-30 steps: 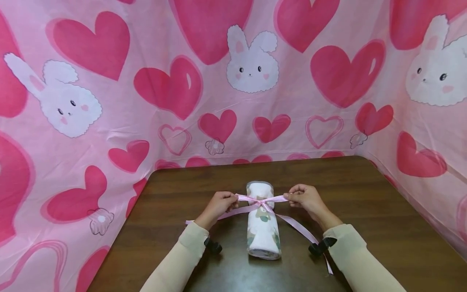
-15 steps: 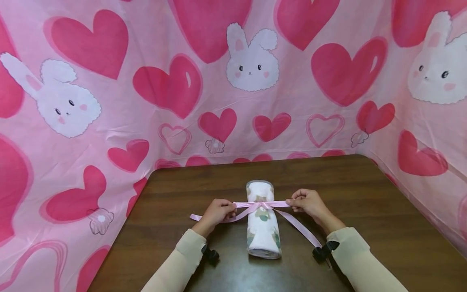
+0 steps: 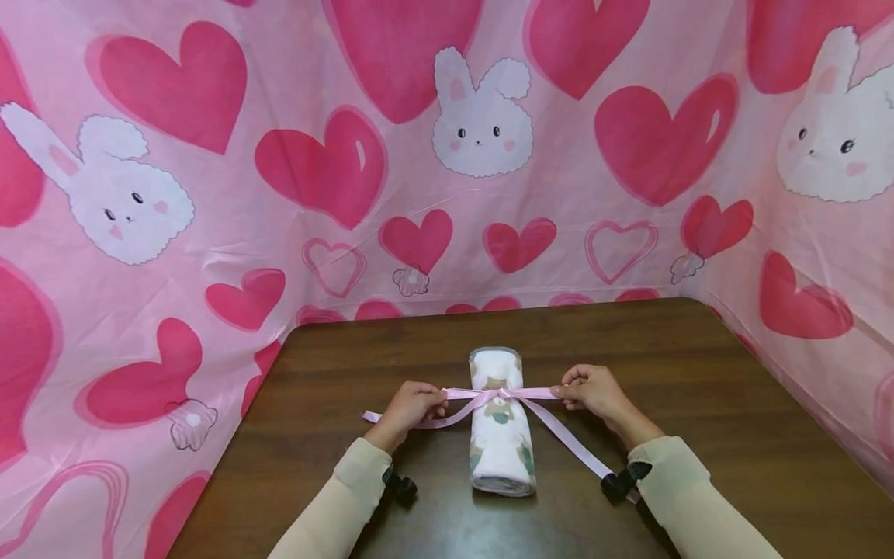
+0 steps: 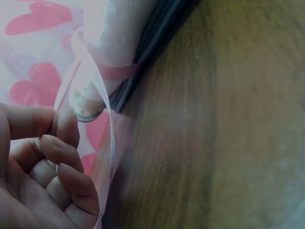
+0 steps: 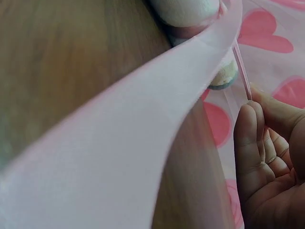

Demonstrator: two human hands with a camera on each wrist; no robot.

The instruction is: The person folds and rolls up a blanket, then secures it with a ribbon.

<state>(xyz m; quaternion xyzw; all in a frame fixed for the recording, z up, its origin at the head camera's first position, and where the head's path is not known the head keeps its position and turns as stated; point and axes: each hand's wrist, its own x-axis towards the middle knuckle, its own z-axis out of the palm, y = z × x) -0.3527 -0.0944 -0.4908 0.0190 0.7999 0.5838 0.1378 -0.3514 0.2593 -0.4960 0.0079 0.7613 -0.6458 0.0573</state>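
A rolled white towel (image 3: 501,454) with green and brown patches lies lengthwise on the table. Round its upper part runs a pink ribbon (image 3: 536,394), crossed at a knot on top. To the left of the roll, my left hand (image 3: 410,409) pinches one stretch of ribbon between thumb and finger. Opposite it, my right hand (image 3: 592,390) pinches another stretch, and both are taut. Two loose tails of ribbon (image 5: 119,114) slope outward, one passing by the left hand, the other down toward the right wrist. In the left wrist view, the fingertips (image 4: 66,126) meet at the ribbon.
The brown wooden table (image 3: 349,349) has a rounded far edge. Pink cloth (image 3: 559,186) with hearts and rabbit faces hangs behind it and at both sides. Black wrist devices (image 3: 400,487) sit at both cuffs.
Both hands have drawn a little farther apart and slightly nearer to me, pulling the ribbon straighter. The knot looks tighter, and the towel roll has barely moved.
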